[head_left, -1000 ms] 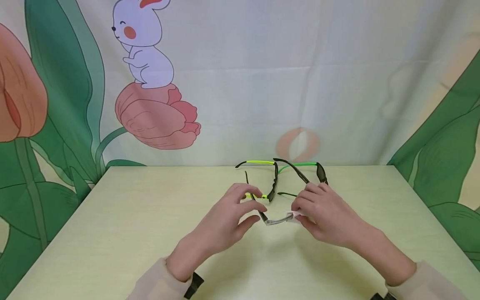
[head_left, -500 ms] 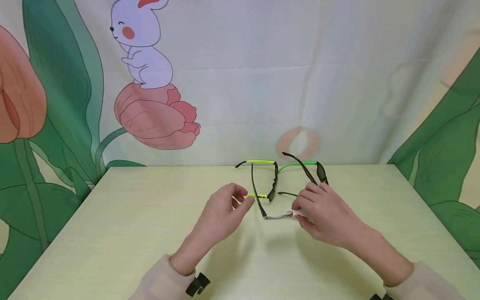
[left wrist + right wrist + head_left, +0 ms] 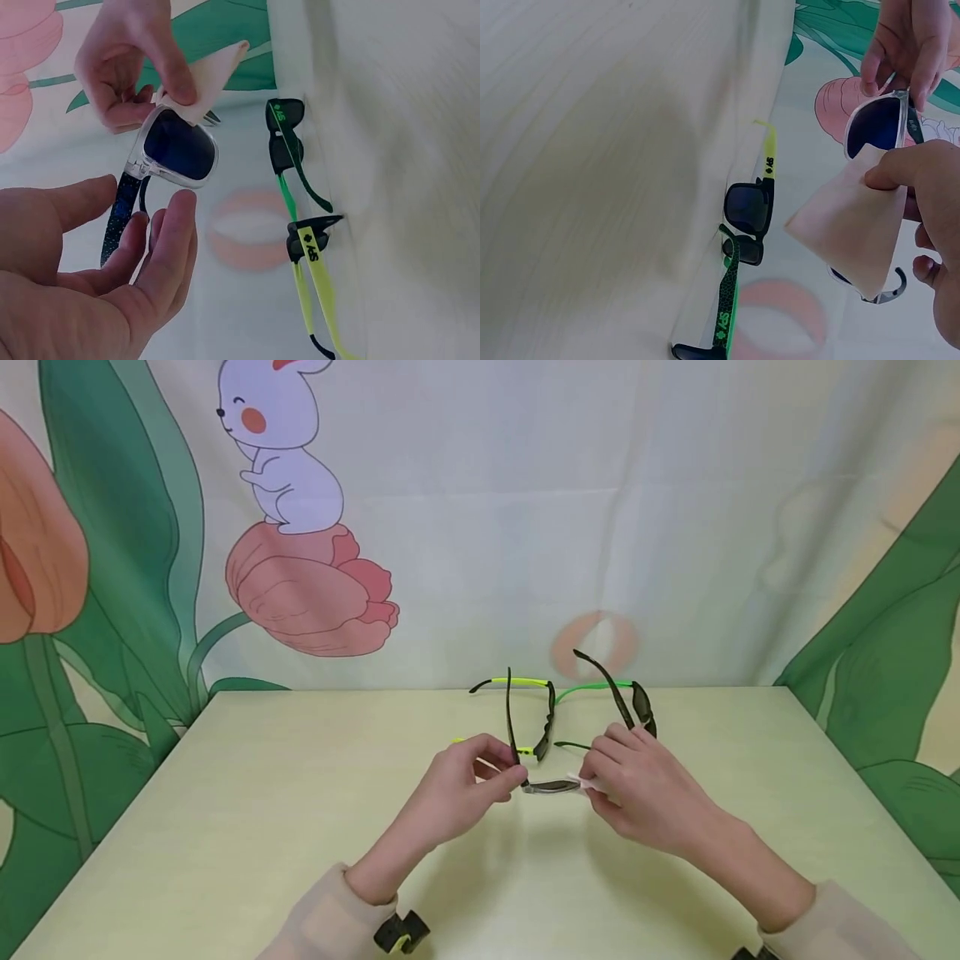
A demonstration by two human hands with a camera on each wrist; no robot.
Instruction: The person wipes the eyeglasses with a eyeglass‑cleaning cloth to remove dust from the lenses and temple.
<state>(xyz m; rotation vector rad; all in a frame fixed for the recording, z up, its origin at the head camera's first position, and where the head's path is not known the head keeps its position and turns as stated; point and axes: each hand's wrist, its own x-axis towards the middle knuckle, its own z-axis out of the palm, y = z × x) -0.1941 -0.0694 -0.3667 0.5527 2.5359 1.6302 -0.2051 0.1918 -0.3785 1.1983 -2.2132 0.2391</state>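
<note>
A pair of sunglasses [image 3: 180, 148] with a clear frame, dark blue lenses and dark speckled temples is held up above the table. My right hand [image 3: 645, 789] pinches a pale pink cloth [image 3: 855, 217] over one of its lenses, between thumb and fingers. At the other end, my left hand [image 3: 468, 785] has its thumb and fingertips at either side of a temple close to the hinge, lightly holding it. In the right wrist view the cloth hides much of the lens front.
Behind the hands, black sunglasses with yellow temples [image 3: 551, 718] and another pair with green temples [image 3: 642, 706] stand on the pale wooden table [image 3: 300, 793]. A printed curtain [image 3: 480, 527] hangs along the table's back edge.
My left hand drew back from the sunglasses to the left, then came in again to their temple. The sunglasses have tilted, temples rising; my right hand stays on the cloth.
</note>
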